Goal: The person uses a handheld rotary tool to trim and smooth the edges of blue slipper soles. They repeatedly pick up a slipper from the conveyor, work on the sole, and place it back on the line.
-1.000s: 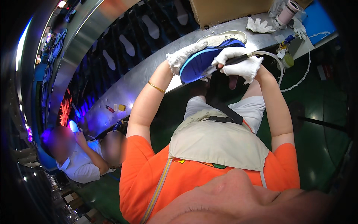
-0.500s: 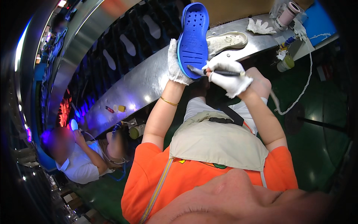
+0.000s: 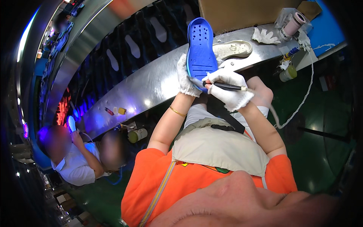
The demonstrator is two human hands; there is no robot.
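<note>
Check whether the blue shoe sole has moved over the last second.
Yes. The blue shoe sole, which lay flat near the white sole on the metal counter, now stands upright in the left hand, raised toward the conveyor.

Shoe factory line: long curved steel bench (image 3: 151, 85), conveyor (image 3: 124, 53) bearing sole-shaped cutouts, soles (image 3: 231, 49) lying about, seated co-worker (image 3: 79, 162) alongside, green floor (image 3: 325, 125).

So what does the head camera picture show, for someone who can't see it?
A person in white gloves holds a blue shoe sole upright in the left hand, while the right hand presses a dark pen-like tool to its lower edge. A white sole lies on the metal table behind.
</note>
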